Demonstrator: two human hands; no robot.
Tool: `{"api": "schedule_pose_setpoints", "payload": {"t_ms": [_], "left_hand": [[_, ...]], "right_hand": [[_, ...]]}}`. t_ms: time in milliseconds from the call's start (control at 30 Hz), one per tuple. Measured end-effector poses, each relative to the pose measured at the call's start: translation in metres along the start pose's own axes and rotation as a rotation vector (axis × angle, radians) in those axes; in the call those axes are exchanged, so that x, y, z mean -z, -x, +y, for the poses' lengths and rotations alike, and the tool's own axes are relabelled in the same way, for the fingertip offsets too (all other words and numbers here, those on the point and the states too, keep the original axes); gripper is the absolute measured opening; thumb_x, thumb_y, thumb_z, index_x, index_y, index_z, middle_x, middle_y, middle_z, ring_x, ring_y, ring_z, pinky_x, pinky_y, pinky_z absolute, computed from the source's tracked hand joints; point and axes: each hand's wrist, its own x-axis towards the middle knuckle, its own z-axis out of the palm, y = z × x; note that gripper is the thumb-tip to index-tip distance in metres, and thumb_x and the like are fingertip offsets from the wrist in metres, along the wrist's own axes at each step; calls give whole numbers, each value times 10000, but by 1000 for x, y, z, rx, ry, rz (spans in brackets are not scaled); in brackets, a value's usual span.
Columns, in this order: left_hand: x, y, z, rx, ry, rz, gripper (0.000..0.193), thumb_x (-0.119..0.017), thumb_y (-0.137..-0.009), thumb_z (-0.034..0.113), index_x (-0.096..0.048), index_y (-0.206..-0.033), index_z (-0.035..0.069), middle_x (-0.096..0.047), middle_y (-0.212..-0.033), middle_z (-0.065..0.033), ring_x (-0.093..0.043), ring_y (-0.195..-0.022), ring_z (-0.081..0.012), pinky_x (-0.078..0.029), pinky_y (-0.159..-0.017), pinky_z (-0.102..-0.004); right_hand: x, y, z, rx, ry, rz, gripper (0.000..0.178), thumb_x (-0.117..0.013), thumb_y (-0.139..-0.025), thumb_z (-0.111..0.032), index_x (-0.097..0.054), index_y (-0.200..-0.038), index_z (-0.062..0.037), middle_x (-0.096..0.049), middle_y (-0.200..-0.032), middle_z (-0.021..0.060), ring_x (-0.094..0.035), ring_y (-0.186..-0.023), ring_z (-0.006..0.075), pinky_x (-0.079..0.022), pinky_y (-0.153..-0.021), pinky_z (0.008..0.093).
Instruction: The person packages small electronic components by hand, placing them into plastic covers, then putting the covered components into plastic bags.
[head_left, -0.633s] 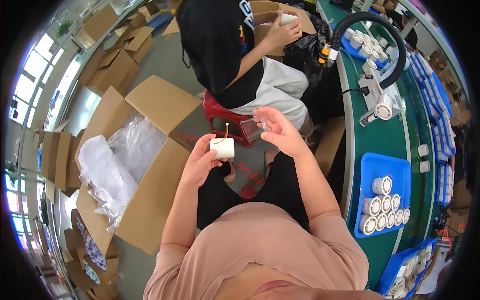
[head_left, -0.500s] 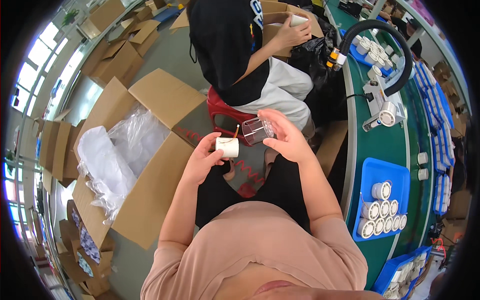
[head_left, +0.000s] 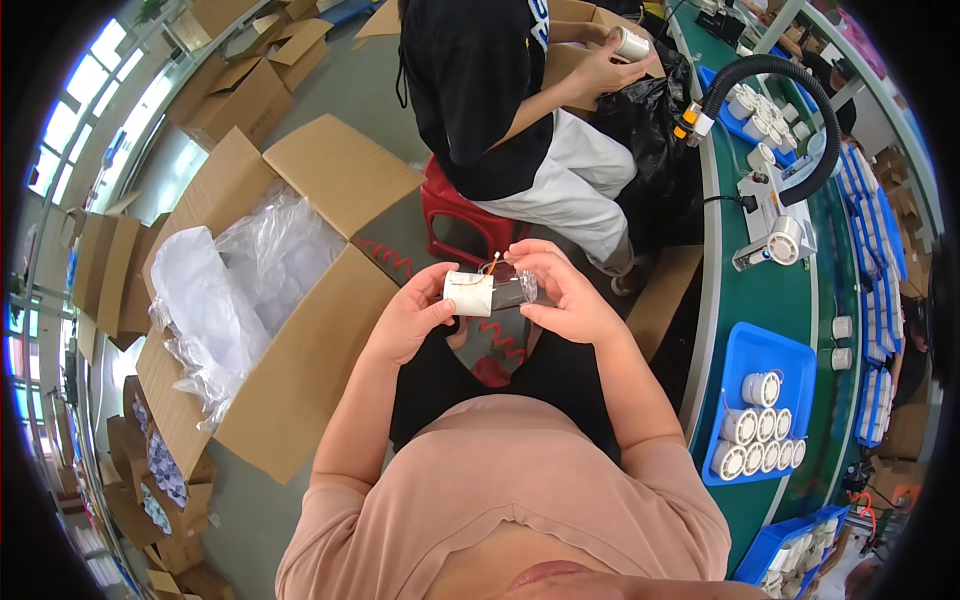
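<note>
Workshop floor point(head_left: 355, 85), grey, under the seated work position. White cylinder point(head_left: 468, 294) with thin wires: lies between the hands, gripped by the left hand point(head_left: 410, 315). Right hand point(head_left: 570, 300) grasps a clear cup point(head_left: 515, 290), its mouth against the cylinder's right end; whether the end sits inside, cannot tell. Left of the left hand: open carton point(head_left: 310, 375) containing crumpled clear plastic point(head_left: 210, 290). Right of the right hand, on a green bench point(head_left: 740, 300): blue tray point(head_left: 765, 350) holding white round parts point(head_left: 770, 425), stacked in three rows.
</note>
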Motion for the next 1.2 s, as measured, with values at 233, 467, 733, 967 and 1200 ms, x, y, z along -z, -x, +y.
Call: {"api": "schedule_pose_setpoints", "payload": {"t_ms": [233, 467, 733, 967, 1200], "left_hand": [[-4, 4, 0, -11, 89, 45, 512, -643, -803, 120, -408, -1254, 55, -516, -1119, -54, -528, -947, -120, -470, -775, -241], [-8, 3, -5, -27, 56, 41, 519, -671, -774, 92, -432, -1233, 50, -536, -1098, -60, -533, -973, -139, -456, -829, -271], [-12, 2, -12, -84, -14, 35, 581, -719, -728, 79, -434, -1233, 47, -554, -1087, -65, -536, -980, -152, -433, -870, -299], [-14, 4, -13, -67, -56, 15, 650, -756, -696, 109, -423, -1251, 42, -545, -1111, -79, -541, -975, -164, -454, -838, -299], [-16, 6, -15, -127, -47, 1, 684, -774, -681, 129, -424, -1261, 38, -541, -1114, -89, -541, -982, -165, -458, -845, -309]], "right_hand": [[-1, 6, 5, -30, 42, 5, 453, -580, -702, 90, -482, -1112, -73, -355, -1283, 106, -407, -1187, 226, -359, -972, 342], [-11, 9, 4, -95, -90, 18, 443, -596, -706, 102, -495, -1099, -74, -351, -1296, 94, -423, -1175, 217, -398, -951, 343], [-15, 14, 21, -24, -104, 1, 477, -598, -728, 108, -456, -1144, -79, -339, -1295, 98, -429, -1183, 213, -397, -946, 347], [-25, 14, 18, -148, -253, 37, 602, -615, -728, 97, -365, -1252, -62, -347, -1319, 94, -405, -1215, 231, -396, -959, 358], [-24, 17, 17, -134, -147, 29, 609, -627, -728, 82, -364, -1255, -73, -368, -1320, 108, -426, -1205, 241, -402, -952, 358]]}}
